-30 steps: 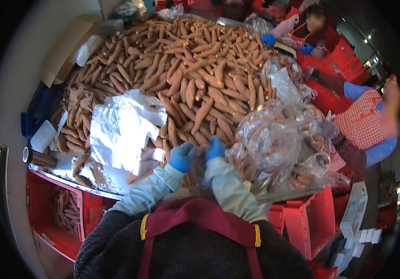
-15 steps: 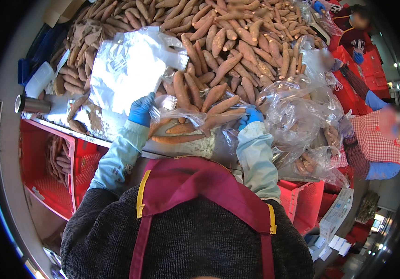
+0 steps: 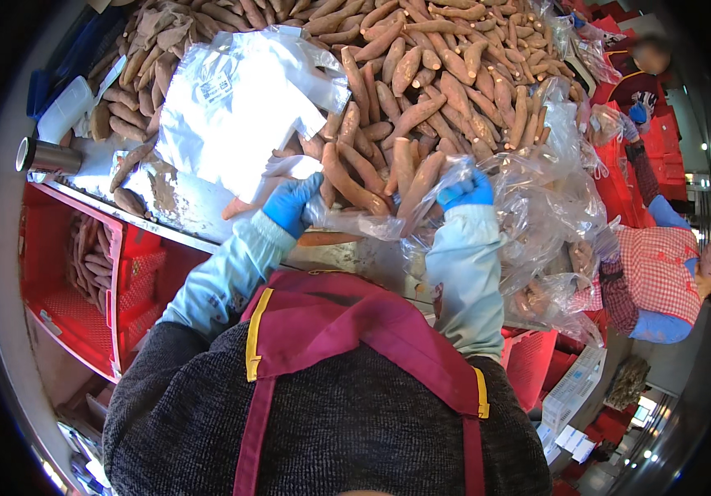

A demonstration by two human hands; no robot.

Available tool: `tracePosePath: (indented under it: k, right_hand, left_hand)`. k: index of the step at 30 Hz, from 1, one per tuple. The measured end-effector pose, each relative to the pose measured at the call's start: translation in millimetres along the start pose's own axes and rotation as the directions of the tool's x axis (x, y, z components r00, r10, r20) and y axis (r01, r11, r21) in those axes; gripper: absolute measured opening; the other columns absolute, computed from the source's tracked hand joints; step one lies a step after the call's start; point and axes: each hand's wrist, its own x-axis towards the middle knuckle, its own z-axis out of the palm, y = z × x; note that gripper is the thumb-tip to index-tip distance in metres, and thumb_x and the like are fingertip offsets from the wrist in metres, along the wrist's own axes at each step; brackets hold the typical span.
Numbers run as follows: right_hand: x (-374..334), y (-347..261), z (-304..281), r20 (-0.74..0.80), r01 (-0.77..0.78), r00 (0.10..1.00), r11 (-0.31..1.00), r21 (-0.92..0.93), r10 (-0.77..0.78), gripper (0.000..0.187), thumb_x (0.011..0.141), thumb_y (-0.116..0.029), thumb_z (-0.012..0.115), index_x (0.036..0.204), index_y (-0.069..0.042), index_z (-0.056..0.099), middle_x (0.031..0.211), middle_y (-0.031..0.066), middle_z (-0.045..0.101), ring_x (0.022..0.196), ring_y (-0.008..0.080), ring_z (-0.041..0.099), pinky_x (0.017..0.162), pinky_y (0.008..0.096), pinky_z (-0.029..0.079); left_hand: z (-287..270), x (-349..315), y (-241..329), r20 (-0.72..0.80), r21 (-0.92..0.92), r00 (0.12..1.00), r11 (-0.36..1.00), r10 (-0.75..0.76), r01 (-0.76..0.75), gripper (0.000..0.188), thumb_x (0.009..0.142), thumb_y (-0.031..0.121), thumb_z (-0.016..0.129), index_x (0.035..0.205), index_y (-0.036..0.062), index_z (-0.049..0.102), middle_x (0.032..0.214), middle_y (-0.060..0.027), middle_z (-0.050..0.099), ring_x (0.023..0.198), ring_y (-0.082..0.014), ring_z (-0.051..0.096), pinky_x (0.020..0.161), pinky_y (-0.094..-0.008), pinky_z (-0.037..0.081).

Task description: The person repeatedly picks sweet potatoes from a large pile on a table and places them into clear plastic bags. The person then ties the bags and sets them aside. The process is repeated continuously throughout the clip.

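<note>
Both my hands wear blue gloves, with pale blue sleeve covers. My left hand [image 3: 293, 204] is closed on one side of the mouth of a clear plastic bag [image 3: 365, 224]. At the other side of the same bag, my right hand [image 3: 466, 189] grips the film in its fist. Between them, sweet potatoes [image 3: 420, 192] stand tilted with their lower ends at the bag; how many lie inside I cannot tell. A big heap of sweet potatoes [image 3: 454, 70] spreads just beyond. Flat clear and white bags [image 3: 231, 116] lie on the heap, beyond my left hand.
Filled clear bags [image 3: 541, 202] crowd the table at right. A metal cylinder [image 3: 47, 155] and a white plastic container [image 3: 66, 107] are at left. Red crates [image 3: 74, 310] stand below the table edge on both sides. Co-workers stand at right, one in a checked apron [image 3: 657, 269].
My left hand has moved right and my right hand slightly up and right, both still gripping the bag. The sweet potatoes between them have tipped from lying flatter to more upright.
</note>
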Motion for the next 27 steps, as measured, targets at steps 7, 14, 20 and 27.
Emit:
tracePosePath:
  k: [7,14,20,27]
  right_hand:
    - [29,-28,84,0.423,0.459,0.869,0.742,-0.489,-0.258,0.023,0.083,-0.031,0.049,0.09,-0.01,0.054,0.047,-0.0018,0.033,0.035,0.0085,0.025,0.031,0.0253,0.02]
    - [95,2,-46,0.324,0.395,0.787,0.025,-0.919,-0.525,0.04,0.073,-0.014,0.065,0.106,0.001,0.047,0.091,0.0048,0.055,0.081,0.0116,0.051,0.074,0.0237,0.042]
    - [93,22,-99,0.25,0.284,0.882,0.026,-0.959,-0.4,0.014,0.074,-0.011,0.061,0.084,-0.004,0.054,0.069,0.0008,0.055,0.059,0.008,0.049,0.057,0.0219,0.043]
    - [39,23,12,-0.172,0.176,0.895,0.68,-0.712,-0.412,0.01,0.071,-0.011,0.056,0.065,-0.013,0.049,0.047,-0.0022,0.042,0.031,0.01,0.032,0.027,0.0227,0.022]
  left_hand:
    - [26,39,35,0.008,-0.29,0.999,0.956,0.048,-0.044,0.024,0.082,0.038,0.05,0.082,0.0139,0.052,0.067,-0.0022,0.054,0.061,-0.019,0.054,0.052,-0.035,0.046]
    - [-6,30,-1,-0.079,-0.28,0.993,0.958,-0.094,0.068,0.016,0.082,0.035,0.05,0.081,0.0189,0.052,0.064,0.0012,0.05,0.057,-0.0158,0.05,0.048,-0.0333,0.043]
    - [-3,25,-12,-0.153,-0.263,0.978,0.96,-0.142,0.098,0.015,0.084,0.027,0.05,0.087,0.0128,0.052,0.069,-0.0027,0.052,0.064,-0.02,0.054,0.063,-0.0423,0.051]
    - [-1,28,-9,-0.038,-0.18,0.994,0.979,-0.103,0.094,0.017,0.083,0.027,0.051,0.09,0.011,0.051,0.078,-0.0049,0.054,0.071,-0.0211,0.055,0.066,-0.0447,0.05]
